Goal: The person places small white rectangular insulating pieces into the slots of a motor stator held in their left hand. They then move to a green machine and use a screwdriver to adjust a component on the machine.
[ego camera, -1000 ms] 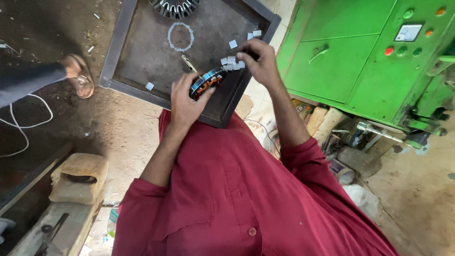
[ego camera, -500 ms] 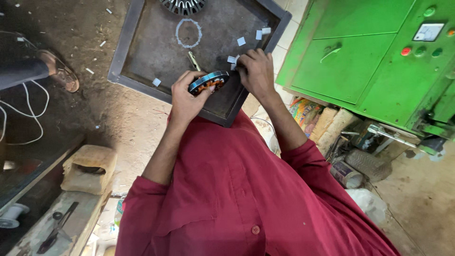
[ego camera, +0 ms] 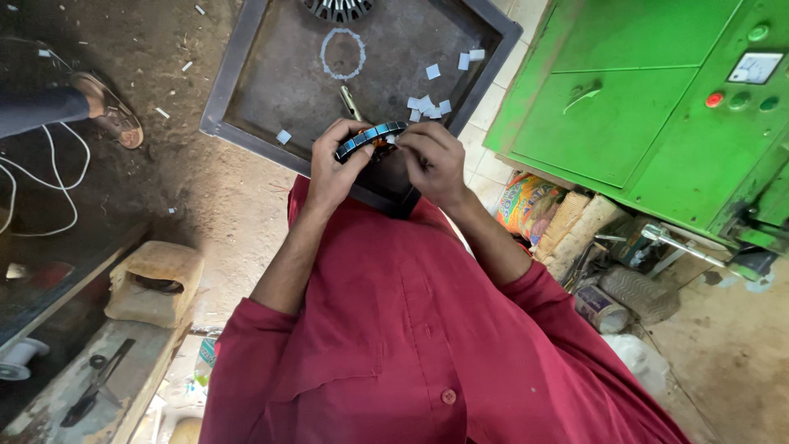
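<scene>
The left hand (ego camera: 335,168) is gripping the ring-shaped stator (ego camera: 370,140) over the metal tray (ego camera: 246,49). The right hand (ego camera: 436,160) is pinching the stator's edge.

A dark, square metal tray (ego camera: 246,57) with raised rims is seen set on the dusty floor (ego camera: 205,205). Scattered on it are small white paper squares (ego camera: 427,104), a white ring (ego camera: 343,53) (chalk or cord, unclear), a short metal tool (ego camera: 351,102) and, at the far edge, a slotted metal stator (ego camera: 339,8).
</scene>
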`<state>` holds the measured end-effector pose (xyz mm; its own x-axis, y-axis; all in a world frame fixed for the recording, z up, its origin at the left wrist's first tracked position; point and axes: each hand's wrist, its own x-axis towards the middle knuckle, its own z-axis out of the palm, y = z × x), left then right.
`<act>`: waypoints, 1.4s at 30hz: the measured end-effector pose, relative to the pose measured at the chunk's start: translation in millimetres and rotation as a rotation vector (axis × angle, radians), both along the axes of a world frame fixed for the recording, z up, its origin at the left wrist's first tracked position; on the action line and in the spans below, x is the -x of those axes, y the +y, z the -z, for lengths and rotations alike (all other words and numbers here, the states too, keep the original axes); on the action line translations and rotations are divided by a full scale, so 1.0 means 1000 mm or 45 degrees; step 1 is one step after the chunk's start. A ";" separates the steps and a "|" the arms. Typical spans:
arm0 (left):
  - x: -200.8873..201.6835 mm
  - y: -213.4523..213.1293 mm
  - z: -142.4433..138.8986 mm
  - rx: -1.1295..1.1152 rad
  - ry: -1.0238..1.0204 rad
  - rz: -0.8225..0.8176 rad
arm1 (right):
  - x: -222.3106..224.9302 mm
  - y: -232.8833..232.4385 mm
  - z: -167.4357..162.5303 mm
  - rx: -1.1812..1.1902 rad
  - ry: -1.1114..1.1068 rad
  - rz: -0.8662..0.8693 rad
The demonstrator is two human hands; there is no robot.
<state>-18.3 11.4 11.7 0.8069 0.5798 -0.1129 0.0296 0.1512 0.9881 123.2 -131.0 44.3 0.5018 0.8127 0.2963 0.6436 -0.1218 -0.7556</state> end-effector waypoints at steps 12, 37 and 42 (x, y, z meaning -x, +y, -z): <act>0.000 0.001 0.004 -0.161 -0.038 -0.024 | -0.005 0.006 0.010 -0.043 -0.001 -0.139; -0.004 0.006 -0.004 -0.415 -0.103 0.012 | -0.012 0.018 -0.021 0.240 -0.135 -0.260; -0.006 0.005 -0.006 -0.385 -0.069 0.035 | -0.018 0.020 -0.016 0.201 0.236 -0.010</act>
<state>-12.5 16.4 17.4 0.8231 0.5582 0.1046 -0.0240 -0.1498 0.9884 141.2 -110.6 60.6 0.5291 0.8458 0.0688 0.4971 -0.2433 -0.8329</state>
